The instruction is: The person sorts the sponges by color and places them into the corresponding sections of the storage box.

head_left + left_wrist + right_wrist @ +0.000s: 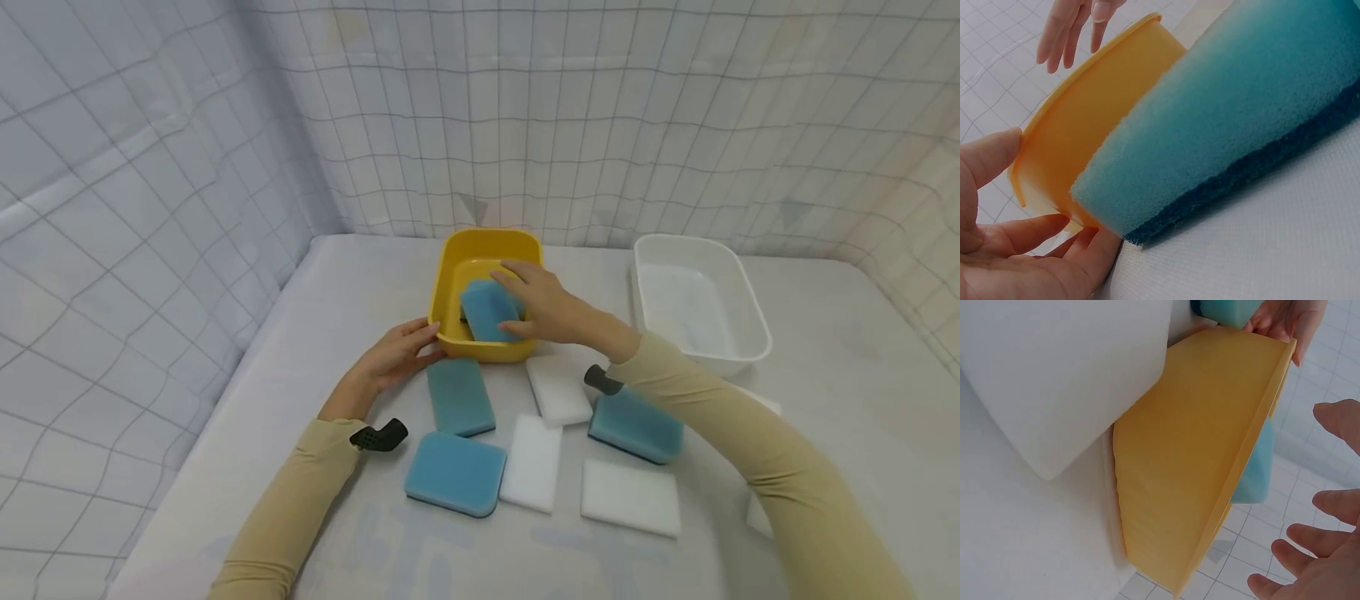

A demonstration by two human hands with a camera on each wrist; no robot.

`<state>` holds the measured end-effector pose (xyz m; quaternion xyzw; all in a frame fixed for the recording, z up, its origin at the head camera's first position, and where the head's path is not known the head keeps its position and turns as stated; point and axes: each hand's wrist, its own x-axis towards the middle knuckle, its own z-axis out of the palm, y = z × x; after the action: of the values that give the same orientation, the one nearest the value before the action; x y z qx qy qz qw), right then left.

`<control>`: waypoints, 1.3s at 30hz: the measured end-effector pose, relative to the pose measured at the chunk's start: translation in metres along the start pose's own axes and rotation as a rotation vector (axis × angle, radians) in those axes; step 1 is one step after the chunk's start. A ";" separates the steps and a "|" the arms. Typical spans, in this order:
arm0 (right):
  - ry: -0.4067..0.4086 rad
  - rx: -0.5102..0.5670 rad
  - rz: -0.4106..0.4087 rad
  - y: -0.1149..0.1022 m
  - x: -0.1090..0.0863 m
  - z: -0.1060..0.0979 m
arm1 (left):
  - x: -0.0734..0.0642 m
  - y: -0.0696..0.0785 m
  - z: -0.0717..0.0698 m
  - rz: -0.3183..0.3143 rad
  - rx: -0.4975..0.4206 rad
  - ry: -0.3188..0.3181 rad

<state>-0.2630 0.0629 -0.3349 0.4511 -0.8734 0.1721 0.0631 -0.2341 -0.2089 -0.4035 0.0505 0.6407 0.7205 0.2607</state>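
Observation:
A yellow plastic tub [487, 353] stands toward the back of the table with blue sponges [489, 315] inside, one lying tilted over another. My left hand [401, 354] grips the tub's near left corner; in the left wrist view the thumb [997, 153] lies at the rim and the fingers reach under the base. Over the tub's right side hovers my right hand [551, 308], fingers spread and apart from the sponge corner [1257, 469] that rises past the rim in the right wrist view. A teal sponge [461, 398] lies just in front of the tub.
At the back right stands a white tub [690, 300]. Nearer me lie a blue sponge [456, 473], another under my right forearm [637, 425], and white sponges [558, 392], [532, 463], [630, 497]. More white pieces are partly hidden by the right sleeve [720, 417]. Grid-patterned curtains [480, 117] border the table.

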 end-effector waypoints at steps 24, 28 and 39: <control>0.009 0.005 0.105 0.012 -0.061 -0.014 | 0.003 0.001 -0.003 0.005 0.012 -0.007; -0.001 -0.002 0.117 0.013 -0.071 -0.014 | 0.004 0.001 -0.003 0.012 0.025 -0.005; -0.028 -0.003 0.153 0.015 -0.097 -0.017 | 0.005 0.000 -0.002 -0.005 0.021 0.003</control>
<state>-0.2189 0.1510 -0.3487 0.3851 -0.9065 0.1687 0.0384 -0.2389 -0.2089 -0.4052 0.0505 0.6488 0.7129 0.2612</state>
